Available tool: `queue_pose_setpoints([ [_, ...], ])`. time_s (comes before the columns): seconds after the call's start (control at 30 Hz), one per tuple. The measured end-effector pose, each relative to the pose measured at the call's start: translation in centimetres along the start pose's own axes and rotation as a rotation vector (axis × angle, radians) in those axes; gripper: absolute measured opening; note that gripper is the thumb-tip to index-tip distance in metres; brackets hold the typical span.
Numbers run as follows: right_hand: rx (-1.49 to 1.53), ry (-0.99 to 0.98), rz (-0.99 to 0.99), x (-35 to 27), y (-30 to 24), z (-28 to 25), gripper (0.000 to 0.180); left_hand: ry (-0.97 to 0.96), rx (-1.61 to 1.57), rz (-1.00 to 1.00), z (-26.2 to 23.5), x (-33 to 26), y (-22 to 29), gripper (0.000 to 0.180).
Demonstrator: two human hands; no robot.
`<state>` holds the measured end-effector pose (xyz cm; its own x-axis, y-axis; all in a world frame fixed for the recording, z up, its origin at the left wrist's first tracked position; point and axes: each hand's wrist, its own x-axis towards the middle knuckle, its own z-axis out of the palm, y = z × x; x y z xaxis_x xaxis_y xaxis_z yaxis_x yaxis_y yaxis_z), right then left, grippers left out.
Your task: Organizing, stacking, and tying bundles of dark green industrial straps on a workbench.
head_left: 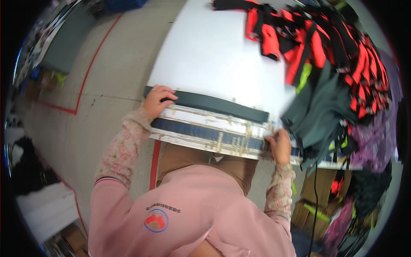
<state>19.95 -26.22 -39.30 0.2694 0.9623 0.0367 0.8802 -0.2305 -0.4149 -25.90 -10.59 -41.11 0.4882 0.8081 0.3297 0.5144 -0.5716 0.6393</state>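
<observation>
A long dark grey-green strip (222, 107) lies across the near part of the white table (201, 51). My left hand (158, 100) is at its left end, with the fingers curled over it. Close to the table's front edge, beyond the strip's right end, is my right hand (280, 143). Its fingers are bent together, and whatever they may hold is too small or hidden to make out. Between strip and edge runs a dark blue band (188, 127) with worn, brownish tape marks around it.
Black and bright red fabric pieces (314, 40) are heaped at the far right. A dark grey cloth (323, 103) droops there, beside purple plastic (376, 139). A black cable (316, 205) hangs below the table, near cardboard boxes (308, 184). Red lines (87, 77) mark the floor.
</observation>
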Motion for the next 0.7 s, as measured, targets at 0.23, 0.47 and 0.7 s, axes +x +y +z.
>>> queue_pose_setpoints([
  [0.23, 0.966, -0.482, -0.012, 2.1, -9.8, 0.2, 0.02, 0.06, -0.11, -0.062, 0.2, -1.2, -0.5, 0.016],
  [0.47, 0.848, -0.529, -0.268, 5.5, -24.0, 7.3, 0.02, 0.11, -0.138, -0.029, 0.6, -1.0, -0.7, 0.013],
  [0.7, 0.591, -0.503, -0.394, 6.9, -26.9, 11.3, 0.025, 0.179, -0.18, -0.024, 1.6, -1.5, -1.4, 0.013],
])
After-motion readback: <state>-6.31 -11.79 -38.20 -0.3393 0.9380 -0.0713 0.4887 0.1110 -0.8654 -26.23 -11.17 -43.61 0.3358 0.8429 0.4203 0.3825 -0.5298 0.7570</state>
